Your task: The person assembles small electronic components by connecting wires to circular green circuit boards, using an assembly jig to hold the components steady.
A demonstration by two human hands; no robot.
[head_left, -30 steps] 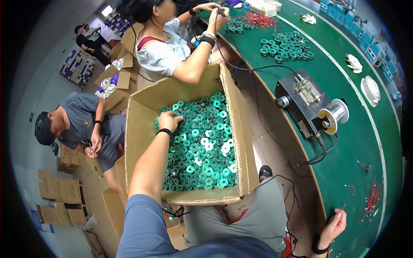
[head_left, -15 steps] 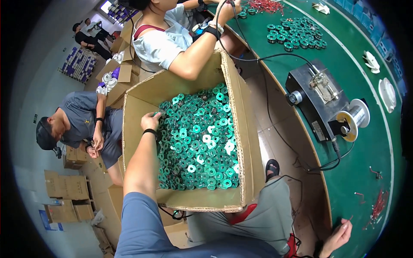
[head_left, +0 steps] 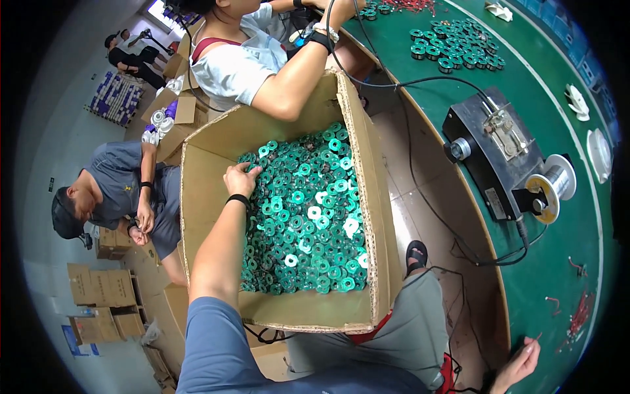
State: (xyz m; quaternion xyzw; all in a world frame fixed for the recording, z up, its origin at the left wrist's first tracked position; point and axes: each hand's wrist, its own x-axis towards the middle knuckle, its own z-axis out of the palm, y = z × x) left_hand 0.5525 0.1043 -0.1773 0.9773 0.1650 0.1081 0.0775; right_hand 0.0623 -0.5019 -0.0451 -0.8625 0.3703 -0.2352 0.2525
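My left hand (head_left: 241,178) reaches into a tall cardboard box (head_left: 210,226). Its fingers are closed at the far left edge of a heap of small green ring-shaped parts (head_left: 305,213), and a green part shows at the fingertips. A few pieces in the heap look whiter than the others. At the lower right, by the edge of the green table, my right hand (head_left: 518,366) has its fingers together. The tip of a thin red wire (head_left: 539,335) sticks out from its fingertips.
On the green table (head_left: 453,131) stand a dark metal machine (head_left: 492,148) with a wire spool (head_left: 554,187), several green ring parts (head_left: 453,46) and red wires (head_left: 579,312). Black cables hang off its edge. A co-worker's elbow (head_left: 287,108) leans over the box's far rim; another person (head_left: 121,177) sits left.
My left hand has shifted slightly right and nearer over the heap. My right hand stays by the table edge with the red wire. The view has moved a little.
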